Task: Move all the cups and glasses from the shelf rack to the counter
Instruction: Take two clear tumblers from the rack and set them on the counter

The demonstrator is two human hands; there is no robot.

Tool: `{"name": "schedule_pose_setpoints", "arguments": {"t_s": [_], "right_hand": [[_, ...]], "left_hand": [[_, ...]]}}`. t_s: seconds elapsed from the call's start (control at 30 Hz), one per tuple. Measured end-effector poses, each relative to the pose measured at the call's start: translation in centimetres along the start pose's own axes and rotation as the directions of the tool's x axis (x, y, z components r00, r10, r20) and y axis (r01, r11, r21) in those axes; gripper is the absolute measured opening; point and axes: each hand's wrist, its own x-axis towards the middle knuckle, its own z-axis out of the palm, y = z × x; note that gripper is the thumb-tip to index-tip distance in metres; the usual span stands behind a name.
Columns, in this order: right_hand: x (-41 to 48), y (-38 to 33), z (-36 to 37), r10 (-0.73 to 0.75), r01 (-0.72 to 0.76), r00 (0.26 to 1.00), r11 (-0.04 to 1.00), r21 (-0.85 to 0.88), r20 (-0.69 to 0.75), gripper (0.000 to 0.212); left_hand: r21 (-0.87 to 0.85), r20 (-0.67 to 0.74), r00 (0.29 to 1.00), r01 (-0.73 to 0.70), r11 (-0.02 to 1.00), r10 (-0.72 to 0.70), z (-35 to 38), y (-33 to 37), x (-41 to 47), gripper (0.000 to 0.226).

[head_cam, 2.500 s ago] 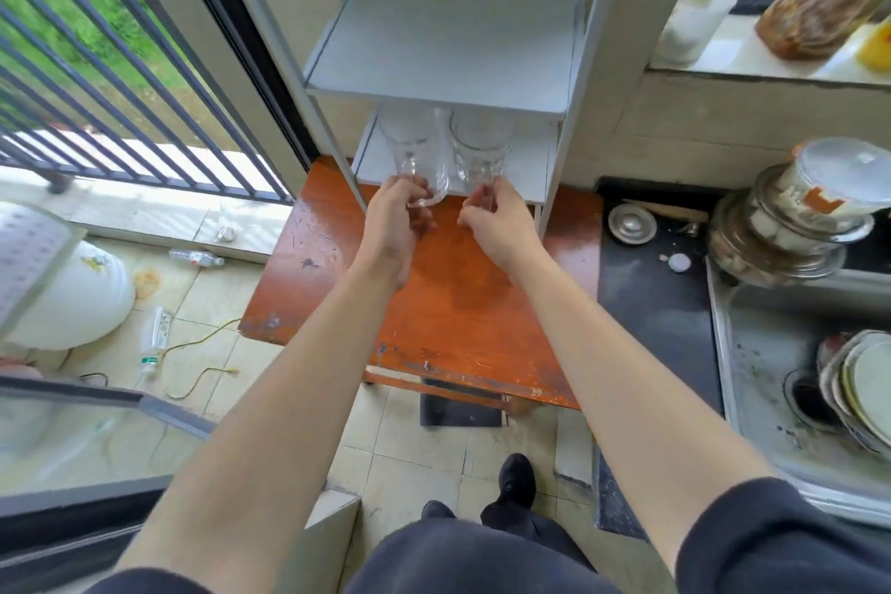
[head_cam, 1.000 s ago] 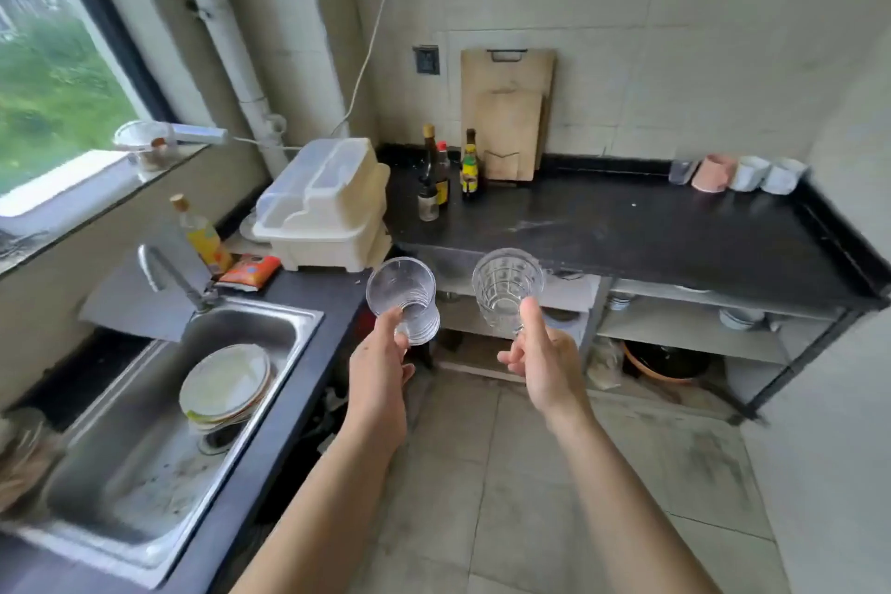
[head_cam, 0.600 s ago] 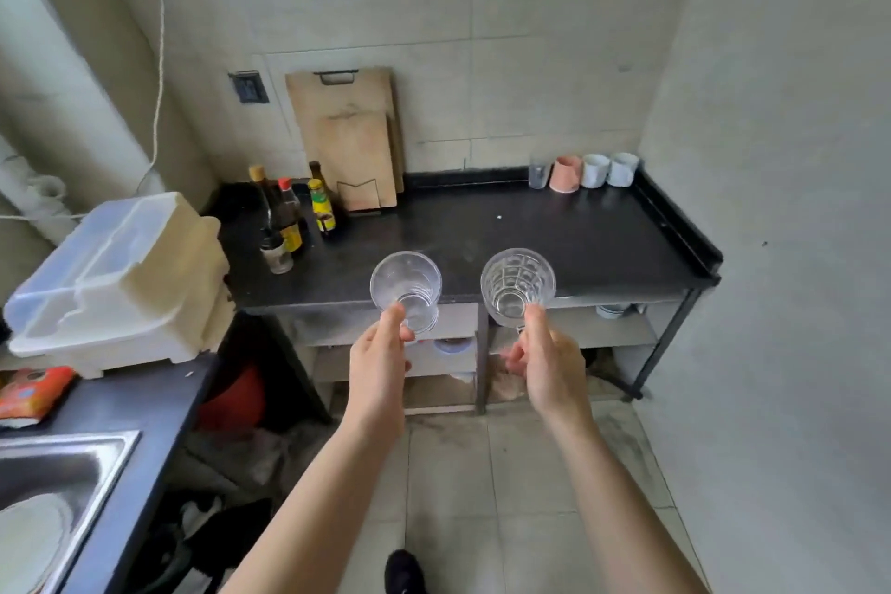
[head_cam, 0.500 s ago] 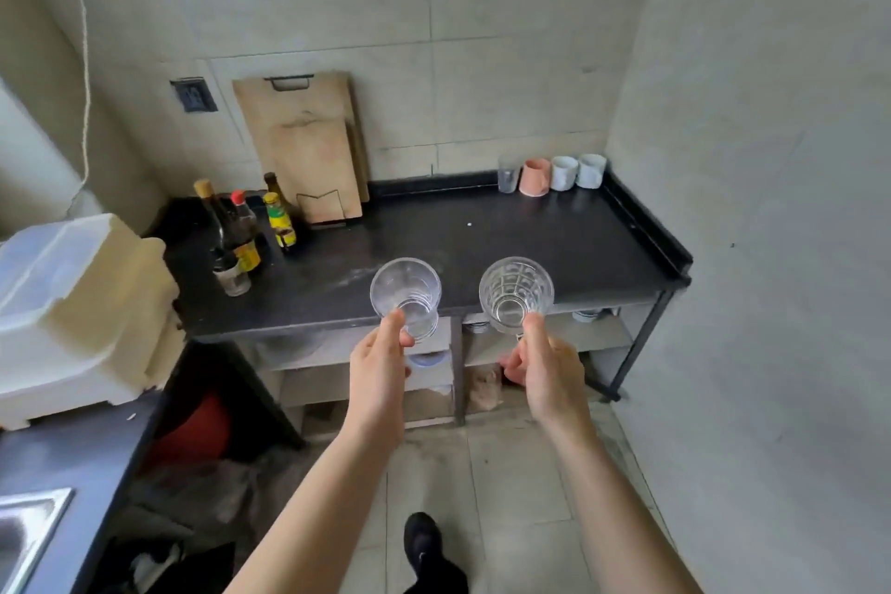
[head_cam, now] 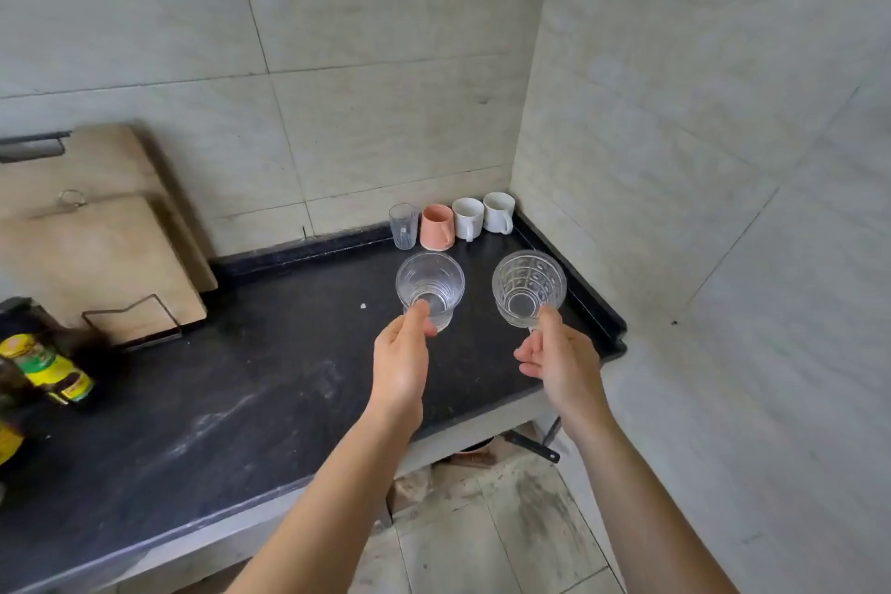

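Your left hand (head_cam: 402,362) holds a clear ringed glass (head_cam: 430,289), a round tumbler with horizontal ridges stepping down its wall. Your thumb presses the near side close to the base. The other fingers are hidden behind the glass, so their grip cannot be told.

Your right hand (head_cam: 559,362) holds a clear diamond-cut glass (head_cam: 529,287), slightly wider, its wall covered in small faceted panels. That thumb lies straight up against the near wall, and the fingers curl together below and to the left of the base.

Both glasses stand nearly upright, long axis close to vertical. Their open mouths point up and lean a little towards you, so you look straight down inside to the round bases. They sit side by side, apart from each other, at about the same level. Both appear empty.

The two glasses are over the right end of a black stone counter (head_cam: 241,400), held clear of its surface as far as the view shows.

Behind them, a row stands against the back wall in the corner: a small clear ribbed tumbler (head_cam: 403,225), a pink mug (head_cam: 437,227), and two white mugs (head_cam: 467,218) (head_cam: 499,212).

To the left, wooden cutting boards (head_cam: 96,256) lean on the tiled wall, and a bottle with a yellow and green label (head_cam: 46,367) is near the edge of view.
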Motion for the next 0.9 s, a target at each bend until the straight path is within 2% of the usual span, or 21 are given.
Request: {"name": "schedule_pose_setpoints", "arguments": {"t_s": [0.23, 0.57, 0.77, 0.9], "right_hand": [[11.1, -0.6, 0.3, 0.094, -0.095, 0.995, 0.995, -0.03, -0.031, 0.045], [32.4, 3.3, 2.0, 0.298, -0.267, 0.95, 0.932, -0.244, 0.098, 0.054], [41.7, 5.9, 2.6, 0.332, -0.233, 0.927, 0.875, -0.425, 0.176, 0.057], [45.7, 7.6, 2.8, 0.36, -0.242, 0.909, 0.866, -0.438, 0.209, 0.054]], "left_hand": [[0.073, 0.018, 0.997, 0.072, 0.995, -0.073, 6.4, 1.1, 10.1, 0.034], [0.159, -0.145, 0.948, 0.304, 0.939, -0.282, 18.0, -3.0, 24.3, 0.035], [0.223, -0.207, 0.907, 0.408, 0.885, -0.366, 23.0, -4.5, 30.6, 0.027], [0.295, -0.2, 0.902, 0.428, 0.854, -0.382, 25.6, -5.4, 34.2, 0.025]]}}
